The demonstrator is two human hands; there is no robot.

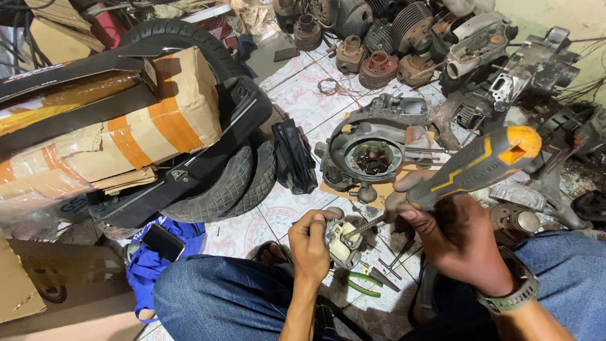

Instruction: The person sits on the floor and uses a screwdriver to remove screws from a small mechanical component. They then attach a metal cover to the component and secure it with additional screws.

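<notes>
Between the knees, the left hand (310,243) has its fingers clamped on a small coil part (344,243), while the right hand (457,243), gripping a screwdriver (470,169), slants its tip down-left into it.

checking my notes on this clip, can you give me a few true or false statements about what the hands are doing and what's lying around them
1. The right hand holds a screwdriver with a grey and orange handle. True.
2. The left hand is empty and rests on the knee. False: it grips a small metal part with a pale insert, and the screwdriver's tip meets that part.
3. An open engine casing lies on the tiled floor beyond the hands. True.
4. The green-handled pliers are held in the right hand. False: they lie on the floor between the knees.
5. A wristwatch sits on the left wrist. False: it is on the right wrist.
</notes>
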